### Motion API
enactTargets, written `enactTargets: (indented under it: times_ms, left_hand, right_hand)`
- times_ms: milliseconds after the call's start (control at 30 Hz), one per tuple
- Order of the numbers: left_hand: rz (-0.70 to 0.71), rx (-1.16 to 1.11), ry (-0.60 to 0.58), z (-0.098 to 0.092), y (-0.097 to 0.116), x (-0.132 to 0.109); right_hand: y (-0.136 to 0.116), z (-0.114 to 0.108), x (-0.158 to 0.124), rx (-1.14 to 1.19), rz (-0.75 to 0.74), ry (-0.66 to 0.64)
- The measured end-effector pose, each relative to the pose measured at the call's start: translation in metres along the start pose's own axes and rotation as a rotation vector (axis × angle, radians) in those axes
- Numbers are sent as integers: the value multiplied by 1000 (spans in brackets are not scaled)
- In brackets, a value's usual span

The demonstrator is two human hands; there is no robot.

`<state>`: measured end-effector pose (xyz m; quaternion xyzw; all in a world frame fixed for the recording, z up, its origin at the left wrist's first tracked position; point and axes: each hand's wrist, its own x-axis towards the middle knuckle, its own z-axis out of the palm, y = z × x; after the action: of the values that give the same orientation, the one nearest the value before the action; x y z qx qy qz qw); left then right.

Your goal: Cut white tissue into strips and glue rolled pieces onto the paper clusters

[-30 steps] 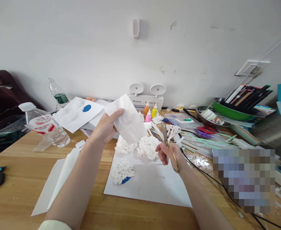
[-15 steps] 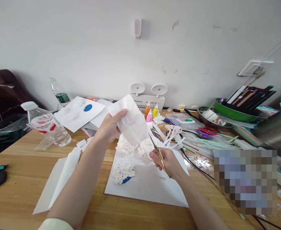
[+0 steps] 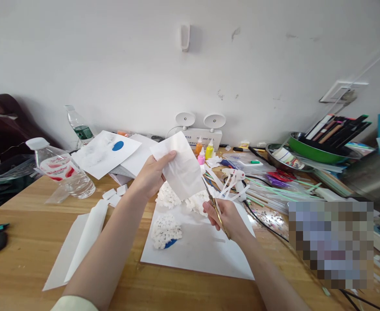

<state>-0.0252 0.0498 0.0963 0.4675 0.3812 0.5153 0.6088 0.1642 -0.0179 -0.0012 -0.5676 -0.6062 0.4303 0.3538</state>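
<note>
Between thumb and fingers, my left hand (image 3: 151, 175) grips a sheet of thin white paper (image 3: 181, 166), held tilted above the table. My right hand (image 3: 225, 218) is closed around a pair of gold-handled scissors (image 3: 217, 211), whose blades point up and left beside the paper's right edge. Beneath both hands lies a large white sheet (image 3: 196, 255). On it sit clumps of crumpled white bits: a front clump (image 3: 166, 229) partly over a blue patch, and a back clump (image 3: 168, 196) partly hidden by the paper. A third clump (image 3: 198, 202) is beside the scissors.
At left stand a water bottle (image 3: 65, 170) and folded white paper (image 3: 86, 242). Behind is a sheet with a blue circle (image 3: 118, 146). Small paint bottles (image 3: 201, 156), a white glue gun (image 3: 237, 175), its black cable and a green bowl of markers (image 3: 319, 149) crowd the right.
My left hand has shifted slightly right and down, bringing the paper with it. The paper has turned a little toward the scissors. My right hand has barely moved.
</note>
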Motion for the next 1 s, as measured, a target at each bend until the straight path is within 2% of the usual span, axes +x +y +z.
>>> enactTargets:
  times_ms: [700,1000]
  left_hand:
    - [44,10,38,-5,1,2]
    - [37,18,46,-5,2,1]
  right_hand:
    - [-3,1,-1,35,73,-60]
    - [-7,1,-2,122,100,-100]
